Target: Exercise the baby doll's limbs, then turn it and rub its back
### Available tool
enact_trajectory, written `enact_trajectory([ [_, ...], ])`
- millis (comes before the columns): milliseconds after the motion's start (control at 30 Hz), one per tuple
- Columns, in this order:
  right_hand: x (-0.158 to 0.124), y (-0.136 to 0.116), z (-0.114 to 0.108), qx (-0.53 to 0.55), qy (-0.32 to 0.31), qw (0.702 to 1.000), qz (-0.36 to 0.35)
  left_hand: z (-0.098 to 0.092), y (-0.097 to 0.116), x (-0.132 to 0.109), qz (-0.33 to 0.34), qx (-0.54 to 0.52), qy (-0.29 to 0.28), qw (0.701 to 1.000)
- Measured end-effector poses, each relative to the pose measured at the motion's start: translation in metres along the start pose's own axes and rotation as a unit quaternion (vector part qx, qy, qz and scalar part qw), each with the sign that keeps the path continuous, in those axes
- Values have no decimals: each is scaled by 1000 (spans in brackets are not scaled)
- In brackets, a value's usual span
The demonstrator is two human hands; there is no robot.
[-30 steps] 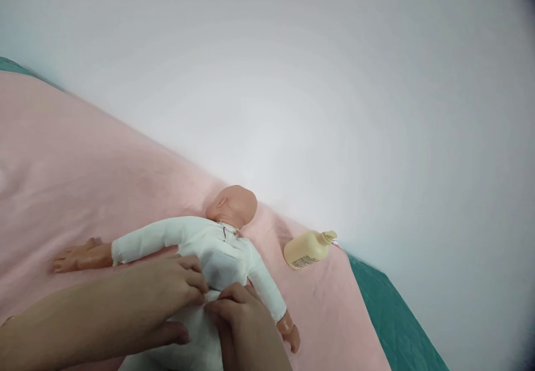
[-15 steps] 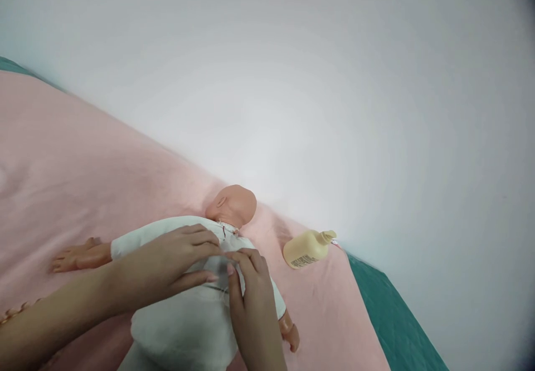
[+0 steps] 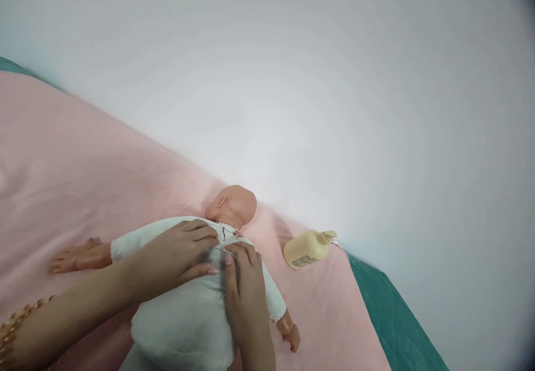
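Observation:
A baby doll (image 3: 184,318) with a white cloth body lies on pink cloth, its head pointing toward the wall and its face hidden. My left hand (image 3: 188,251) rests on the upper back from the left, fingers slightly bent and thumb held apart. Beside it, my right hand (image 3: 244,276) lies on the other side of the back, fingers bent and thumb apart from them. The two hands almost meet below the neck. Neither visibly grips anything. Dark red stitching shows near the doll's neck.
To the right of the doll stands a pale yellow pump bottle (image 3: 306,249). The pink cloth (image 3: 83,148) covers a green surface (image 3: 390,310), which shows at the right. A white wall (image 3: 292,81) rises behind. A beaded bracelet (image 3: 20,321) circles my left forearm.
My right hand has shifted slightly up and left on the doll's back. My left hand has also edged up toward the neck, and more of the bracelet shows. Doll and bottle stay put.

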State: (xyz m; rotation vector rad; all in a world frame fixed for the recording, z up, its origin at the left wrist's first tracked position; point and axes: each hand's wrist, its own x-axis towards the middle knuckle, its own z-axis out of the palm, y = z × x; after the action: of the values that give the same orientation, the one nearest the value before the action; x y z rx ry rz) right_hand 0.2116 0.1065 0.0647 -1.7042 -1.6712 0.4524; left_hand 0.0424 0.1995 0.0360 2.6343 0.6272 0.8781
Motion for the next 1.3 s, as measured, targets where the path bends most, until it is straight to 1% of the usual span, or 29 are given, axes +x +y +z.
enact_trajectory([
  [100,1,4,3,5,6,1000,-1,7,-4,-2,2,19,25,1000],
  [233,2,9,7,4,-7,1000,0,14,-9,-6,-1,37,17,999],
  [367,3,11,8,5,6,1000,4,12,-8,-4,-2,33,11,999],
  [500,3,12,7,13,23,1000,-1,9,-6,-3,-4,44,28,999],
  [567,4,13,7,9,17,1000,-2,9,-6,-3,-6,58,33,998],
  [700,4,13,8,0,-2,1000,4,12,-9,-5,-12,76,21,997],
  [867,3,13,9,-3,-8,1000,14,15,-13,-5,-9,71,21,997],
  [1067,3,15,9,-5,-11,1000,23,14,-10,-4,-22,74,25,997],
  [1200,3,14,9,-14,-30,999,31,16,-11,-5,-27,66,11,997],
  [1300,3,15,9,-14,-32,999,35,18,-13,-6,-26,57,7,998],
])
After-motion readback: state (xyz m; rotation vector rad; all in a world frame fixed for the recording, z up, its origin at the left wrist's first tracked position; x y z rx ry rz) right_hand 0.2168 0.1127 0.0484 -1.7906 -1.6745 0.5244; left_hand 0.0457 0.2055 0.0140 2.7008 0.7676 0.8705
